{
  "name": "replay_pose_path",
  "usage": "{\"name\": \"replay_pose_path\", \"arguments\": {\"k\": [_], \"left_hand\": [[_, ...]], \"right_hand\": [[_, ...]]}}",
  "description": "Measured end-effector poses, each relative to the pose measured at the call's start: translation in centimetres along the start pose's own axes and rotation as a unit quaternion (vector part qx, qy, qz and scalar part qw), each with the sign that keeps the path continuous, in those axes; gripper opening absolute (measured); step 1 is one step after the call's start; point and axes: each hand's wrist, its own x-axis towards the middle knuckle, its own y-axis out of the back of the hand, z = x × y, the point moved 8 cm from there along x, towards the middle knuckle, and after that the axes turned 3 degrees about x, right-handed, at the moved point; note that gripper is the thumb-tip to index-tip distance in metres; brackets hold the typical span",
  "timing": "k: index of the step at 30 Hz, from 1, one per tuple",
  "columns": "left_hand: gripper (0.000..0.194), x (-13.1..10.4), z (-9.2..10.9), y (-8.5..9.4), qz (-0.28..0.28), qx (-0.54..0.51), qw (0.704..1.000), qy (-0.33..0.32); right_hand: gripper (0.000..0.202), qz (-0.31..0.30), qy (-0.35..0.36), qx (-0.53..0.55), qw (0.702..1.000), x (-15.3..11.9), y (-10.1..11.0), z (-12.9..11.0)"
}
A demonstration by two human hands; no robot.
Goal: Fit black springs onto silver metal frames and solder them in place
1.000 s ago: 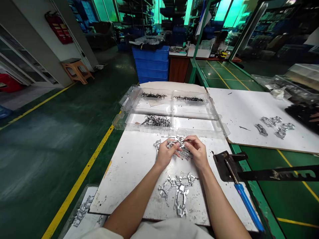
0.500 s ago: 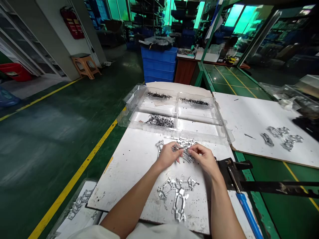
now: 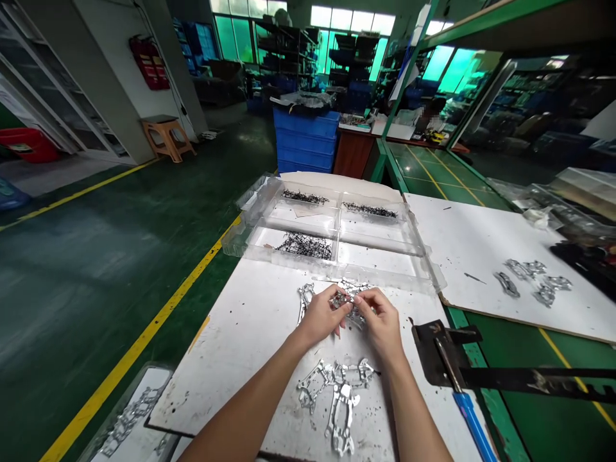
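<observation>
My left hand [image 3: 323, 314] and my right hand [image 3: 380, 319] are close together over the white board [image 3: 250, 321], fingers pinched on a small silver metal part [image 3: 345, 299] between them. More silver metal parts [image 3: 355, 316] lie just under and behind the hands. One silver part [image 3: 305, 300] rests beside my left hand. Nearer the front edge, several silver frame-like parts [image 3: 342, 410] lie together. Beyond the hands, a clear plastic tray [image 3: 337, 271] holds tangled small black pieces [image 3: 304, 246] in three compartments.
A blue-handled tool [image 3: 474, 427] and a black metal bracket [image 3: 430, 353] are at the right. Another board [image 3: 486, 244] carries silver parts [image 3: 522, 269]. Blue crates [image 3: 305, 141] stand behind the tray. Lower left, more silver parts [image 3: 132, 410] lie in a clear tray.
The head view has tilted up slightly, so the scene sits lower. My right hand has come closer to my left hand at the small silver part.
</observation>
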Motion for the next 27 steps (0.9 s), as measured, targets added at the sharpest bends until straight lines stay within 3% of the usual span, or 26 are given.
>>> {"name": "replay_pose_path", "arguments": {"k": [6, 17, 27], "left_hand": [[0.037, -0.1, 1.1, 0.5, 0.048, -0.035, 0.997, -0.055], [0.047, -0.3, 0.7, 0.4, 0.100, -0.031, 0.993, -0.051], [0.042, -0.4, 1.4, 0.4, 0.116, -0.047, 0.991, -0.055]], "right_hand": [[0.018, 0.052, 0.078, -0.034, 0.995, -0.7, -0.9, -1.7], [0.021, 0.168, 0.050, 0.027, 0.984, -1.5, 0.0, -0.9], [0.019, 0.147, 0.055, 0.000, 0.988, -1.5, 0.0, -1.2]]}}
